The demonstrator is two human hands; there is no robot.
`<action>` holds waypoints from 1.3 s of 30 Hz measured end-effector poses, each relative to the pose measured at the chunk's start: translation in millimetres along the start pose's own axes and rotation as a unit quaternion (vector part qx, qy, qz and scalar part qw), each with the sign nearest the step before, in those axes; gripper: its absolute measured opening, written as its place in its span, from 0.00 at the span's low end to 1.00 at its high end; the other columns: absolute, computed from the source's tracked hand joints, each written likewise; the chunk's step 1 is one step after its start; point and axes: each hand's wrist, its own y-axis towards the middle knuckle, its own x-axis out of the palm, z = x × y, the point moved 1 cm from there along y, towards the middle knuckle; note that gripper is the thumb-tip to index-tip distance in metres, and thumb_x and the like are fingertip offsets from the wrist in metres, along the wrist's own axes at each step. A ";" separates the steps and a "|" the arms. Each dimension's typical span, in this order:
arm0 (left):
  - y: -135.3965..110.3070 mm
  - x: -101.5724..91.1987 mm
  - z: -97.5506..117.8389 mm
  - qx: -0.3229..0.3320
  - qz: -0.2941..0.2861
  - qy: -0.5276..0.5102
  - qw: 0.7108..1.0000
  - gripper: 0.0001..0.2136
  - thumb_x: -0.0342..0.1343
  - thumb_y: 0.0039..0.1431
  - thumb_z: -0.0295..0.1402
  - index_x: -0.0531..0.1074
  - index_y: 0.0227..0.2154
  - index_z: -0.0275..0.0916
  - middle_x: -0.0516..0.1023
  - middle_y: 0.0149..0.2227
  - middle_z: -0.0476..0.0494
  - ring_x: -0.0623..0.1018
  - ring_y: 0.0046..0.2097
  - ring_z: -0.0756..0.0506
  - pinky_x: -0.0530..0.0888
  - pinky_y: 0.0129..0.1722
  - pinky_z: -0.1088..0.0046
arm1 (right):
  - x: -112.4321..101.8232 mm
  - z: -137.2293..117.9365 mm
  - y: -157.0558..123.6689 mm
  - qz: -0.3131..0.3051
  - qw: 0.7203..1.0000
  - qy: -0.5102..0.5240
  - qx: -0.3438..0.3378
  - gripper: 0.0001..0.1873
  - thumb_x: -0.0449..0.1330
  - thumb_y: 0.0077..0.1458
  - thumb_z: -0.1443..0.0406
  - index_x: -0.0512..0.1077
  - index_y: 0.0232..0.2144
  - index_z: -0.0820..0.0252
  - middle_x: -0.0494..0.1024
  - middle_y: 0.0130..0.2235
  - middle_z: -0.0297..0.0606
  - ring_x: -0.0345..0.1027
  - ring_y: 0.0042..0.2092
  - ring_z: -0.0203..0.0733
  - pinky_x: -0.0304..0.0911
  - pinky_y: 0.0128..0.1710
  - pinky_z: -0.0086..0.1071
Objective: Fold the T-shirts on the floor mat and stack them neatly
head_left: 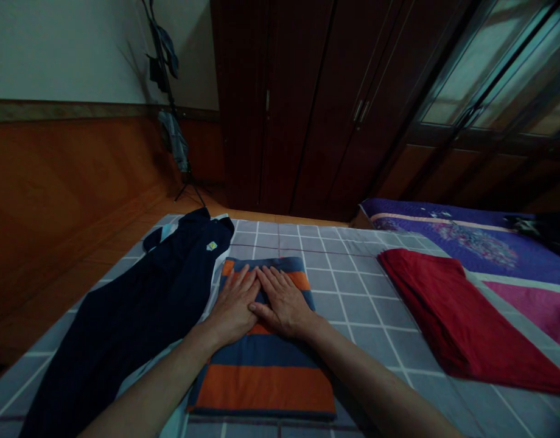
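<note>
Both the left hand (234, 307) and the right hand (283, 304) show in my head view, released and opened flat, palms down on a folded orange-and-blue striped cloth (266, 389). I see the fingers (273, 278) stretched out toward the cloth's far end, the innermost tips meeting or nearly so; the right thumb (262, 312) reaches across to the left hand. From where I operate, the striped cloth lies straight ahead, on a grey sheet (344, 304) with white grid lines. Just left of it I have a dark navy garment (147, 304) with a small badge (211, 246), over a pale cloth (176, 420). Well apart on the right lies a red cloth (448, 319), near purple bedding (467, 243). Beyond the sheet stands a dark wardrobe (298, 109).
</note>
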 end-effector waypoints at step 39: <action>-2.8 4.4 -1.3 0.001 0.045 -0.001 0.999 0.30 0.46 0.61 0.49 0.55 0.62 0.39 0.51 0.66 0.38 0.47 0.67 0.36 0.47 0.63 0.50 | -4.4 -31.7 -108.2 0.010 0.994 -0.012 -0.105 0.49 0.51 0.54 0.42 0.46 0.64 0.72 0.46 0.65 0.55 0.38 0.66 0.55 0.50 0.62 0.48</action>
